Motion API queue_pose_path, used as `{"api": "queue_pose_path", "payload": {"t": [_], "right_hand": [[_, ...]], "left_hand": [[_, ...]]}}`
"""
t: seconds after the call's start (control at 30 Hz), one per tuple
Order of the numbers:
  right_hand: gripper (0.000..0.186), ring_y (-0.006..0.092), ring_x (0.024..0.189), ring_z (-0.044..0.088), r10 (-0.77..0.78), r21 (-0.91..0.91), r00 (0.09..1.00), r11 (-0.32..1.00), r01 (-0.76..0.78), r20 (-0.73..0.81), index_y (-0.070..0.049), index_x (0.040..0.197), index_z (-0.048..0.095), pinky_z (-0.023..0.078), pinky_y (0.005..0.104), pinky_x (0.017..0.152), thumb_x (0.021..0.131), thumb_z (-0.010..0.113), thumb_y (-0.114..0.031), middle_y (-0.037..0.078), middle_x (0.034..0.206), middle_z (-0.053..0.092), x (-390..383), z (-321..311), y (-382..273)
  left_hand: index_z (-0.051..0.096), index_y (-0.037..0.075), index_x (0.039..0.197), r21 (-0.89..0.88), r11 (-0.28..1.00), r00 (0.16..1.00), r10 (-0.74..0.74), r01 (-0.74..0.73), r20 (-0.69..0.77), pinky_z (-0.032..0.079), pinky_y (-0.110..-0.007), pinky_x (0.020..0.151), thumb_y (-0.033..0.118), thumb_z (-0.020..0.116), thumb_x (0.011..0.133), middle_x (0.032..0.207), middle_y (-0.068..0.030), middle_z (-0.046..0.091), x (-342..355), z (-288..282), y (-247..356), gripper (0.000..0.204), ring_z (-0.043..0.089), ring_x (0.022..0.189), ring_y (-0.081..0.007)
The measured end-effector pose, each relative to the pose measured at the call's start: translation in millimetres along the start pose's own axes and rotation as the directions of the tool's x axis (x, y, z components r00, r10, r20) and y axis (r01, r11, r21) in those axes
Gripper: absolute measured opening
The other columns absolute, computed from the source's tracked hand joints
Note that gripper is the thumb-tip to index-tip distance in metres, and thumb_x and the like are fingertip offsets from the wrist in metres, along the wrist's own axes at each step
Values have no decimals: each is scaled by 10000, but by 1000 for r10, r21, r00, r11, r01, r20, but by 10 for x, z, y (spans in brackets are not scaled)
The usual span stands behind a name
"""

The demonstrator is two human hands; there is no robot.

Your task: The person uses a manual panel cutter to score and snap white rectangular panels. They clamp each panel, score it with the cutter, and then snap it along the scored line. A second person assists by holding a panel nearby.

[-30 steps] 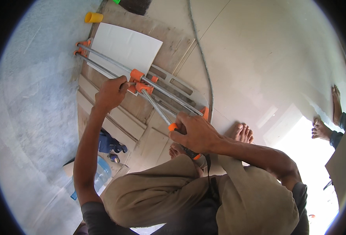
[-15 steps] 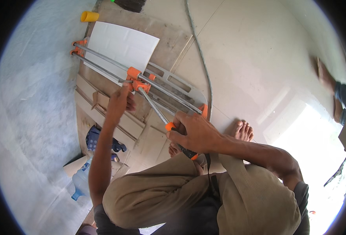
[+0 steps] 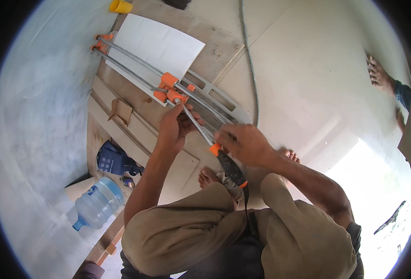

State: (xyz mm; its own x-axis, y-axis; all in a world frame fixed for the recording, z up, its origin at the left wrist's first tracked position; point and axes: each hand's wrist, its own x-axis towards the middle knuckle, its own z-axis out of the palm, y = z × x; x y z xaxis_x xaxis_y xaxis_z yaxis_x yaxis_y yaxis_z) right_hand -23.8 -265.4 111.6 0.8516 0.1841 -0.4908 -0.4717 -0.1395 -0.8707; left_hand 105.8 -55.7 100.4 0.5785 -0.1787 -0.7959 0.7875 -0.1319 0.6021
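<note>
A manual tile cutter with two steel rails and an orange carriage [image 3: 170, 88] lies slantwise on the floor. Under its rails sits a white tile [image 3: 156, 42]. From the carriage, a handle with a steel rod and black grip [image 3: 232, 168] slopes down toward my knees. My left hand [image 3: 175, 128] is closed around the rod just below the carriage, its fingers partly behind the metal. Beside the top of the black grip hovers my right hand [image 3: 247, 145], off the grip; its bent fingers are smeared by motion.
A blue water jug [image 3: 98, 203] lies at lower left near a dark blue cloth bag [image 3: 113, 158]. Long tile strips [image 3: 121, 128] lie along the wall. A yellow cup [image 3: 120, 6] stands at the far left. A grey cable [image 3: 249, 60] crosses the floor. Another person's foot [image 3: 380, 74] shows at right.
My right hand has let go of the black grip and lifted up and right. My left hand has moved from the carriage's left side to the handle rod. The view has shifted slightly.
</note>
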Motion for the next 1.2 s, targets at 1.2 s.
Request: {"api": "queue_pose_path", "payload": {"t": [1.2], "right_hand": [[300,397,913,714,154,-840,826,77,537,543,19,1001,686,558,519,811,1059,528,-229,232,910,728,2242,334,-1841]], "left_hand": [[643,-43,957,-451,829,935,353,-330,-36,552,-298,505,298,567,1060,720,-136,696,200,114,-544,364,683,547,-185]]}}
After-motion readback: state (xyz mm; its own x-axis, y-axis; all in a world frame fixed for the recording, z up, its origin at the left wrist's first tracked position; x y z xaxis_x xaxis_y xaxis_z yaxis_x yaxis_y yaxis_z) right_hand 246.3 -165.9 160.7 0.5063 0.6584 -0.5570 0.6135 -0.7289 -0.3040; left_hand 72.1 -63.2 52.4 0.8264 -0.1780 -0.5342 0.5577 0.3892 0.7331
